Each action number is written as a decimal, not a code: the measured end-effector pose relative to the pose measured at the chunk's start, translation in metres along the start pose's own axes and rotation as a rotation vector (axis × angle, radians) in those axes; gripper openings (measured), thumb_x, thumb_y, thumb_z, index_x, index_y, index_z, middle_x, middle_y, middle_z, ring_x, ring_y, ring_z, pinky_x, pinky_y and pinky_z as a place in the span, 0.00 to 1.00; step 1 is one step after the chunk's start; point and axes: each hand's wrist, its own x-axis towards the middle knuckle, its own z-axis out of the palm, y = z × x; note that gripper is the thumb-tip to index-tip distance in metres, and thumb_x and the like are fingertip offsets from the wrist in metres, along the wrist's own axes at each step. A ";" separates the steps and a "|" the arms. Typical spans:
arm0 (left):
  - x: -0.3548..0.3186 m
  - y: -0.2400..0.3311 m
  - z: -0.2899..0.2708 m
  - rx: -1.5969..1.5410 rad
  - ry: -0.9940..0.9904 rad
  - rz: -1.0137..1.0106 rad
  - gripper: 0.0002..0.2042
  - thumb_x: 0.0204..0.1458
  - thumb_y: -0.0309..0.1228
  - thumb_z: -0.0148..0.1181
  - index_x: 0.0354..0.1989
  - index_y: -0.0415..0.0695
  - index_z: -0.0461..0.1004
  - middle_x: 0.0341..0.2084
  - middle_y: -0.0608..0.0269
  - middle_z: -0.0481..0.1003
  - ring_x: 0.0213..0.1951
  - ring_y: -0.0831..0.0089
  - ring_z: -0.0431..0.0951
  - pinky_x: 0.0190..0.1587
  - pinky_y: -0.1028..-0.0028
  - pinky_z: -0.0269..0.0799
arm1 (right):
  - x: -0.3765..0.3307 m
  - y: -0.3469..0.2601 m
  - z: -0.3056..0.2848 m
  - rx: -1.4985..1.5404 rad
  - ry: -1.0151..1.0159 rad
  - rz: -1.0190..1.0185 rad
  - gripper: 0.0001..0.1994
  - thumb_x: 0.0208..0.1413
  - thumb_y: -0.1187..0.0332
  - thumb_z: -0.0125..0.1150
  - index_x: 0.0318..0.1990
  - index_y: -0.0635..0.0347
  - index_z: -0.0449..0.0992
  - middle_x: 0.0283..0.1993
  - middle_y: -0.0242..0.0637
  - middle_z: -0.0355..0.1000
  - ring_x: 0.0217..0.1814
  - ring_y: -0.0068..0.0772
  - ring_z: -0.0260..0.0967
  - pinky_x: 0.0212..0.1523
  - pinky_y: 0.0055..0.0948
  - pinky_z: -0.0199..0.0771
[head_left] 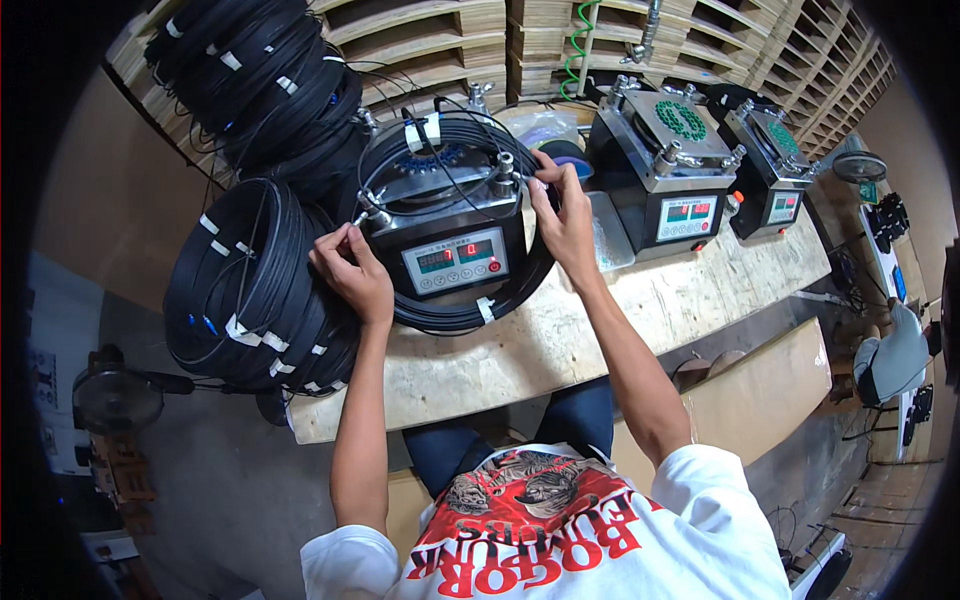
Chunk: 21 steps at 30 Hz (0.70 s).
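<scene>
A black box machine (450,235) with a grey panel and red displays stands on the wooden bench (560,330). A coil of thin black cable (455,312), bound with white tape, lies looped around it. My left hand (350,268) pinches the cable at the machine's left metal post. My right hand (562,215) pinches the cable beside the right post (505,170).
Stacks of taped black cable coils sit at the bench's left end (250,290) and further back (255,80). Two more similar machines (668,165) (775,165) stand to the right. Wooden pallets (470,30) line the back. A fan (115,398) stands on the floor at left.
</scene>
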 end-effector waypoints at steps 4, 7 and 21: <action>-0.003 -0.002 0.000 -0.002 -0.016 -0.009 0.07 0.63 0.29 0.57 0.39 0.37 0.72 0.33 0.57 0.72 0.38 0.65 0.69 0.39 0.69 0.68 | -0.001 -0.009 -0.015 -0.473 -0.006 -0.261 0.11 0.57 0.69 0.65 0.43 0.65 0.74 0.49 0.56 0.72 0.51 0.55 0.70 0.54 0.42 0.69; -0.002 0.000 -0.003 0.009 -0.010 -0.004 0.07 0.63 0.29 0.57 0.40 0.37 0.73 0.32 0.57 0.72 0.37 0.65 0.69 0.39 0.69 0.68 | -0.003 -0.020 -0.013 -0.653 0.010 -0.367 0.10 0.60 0.69 0.63 0.44 0.65 0.74 0.40 0.48 0.73 0.39 0.40 0.72 0.45 0.35 0.71; -0.002 -0.003 -0.001 0.019 -0.023 -0.001 0.07 0.63 0.29 0.56 0.39 0.37 0.73 0.33 0.57 0.73 0.37 0.64 0.69 0.39 0.68 0.67 | 0.006 -0.017 -0.009 -0.215 -0.088 0.092 0.08 0.65 0.69 0.58 0.41 0.66 0.73 0.24 0.31 0.69 0.24 0.16 0.61 0.25 0.19 0.62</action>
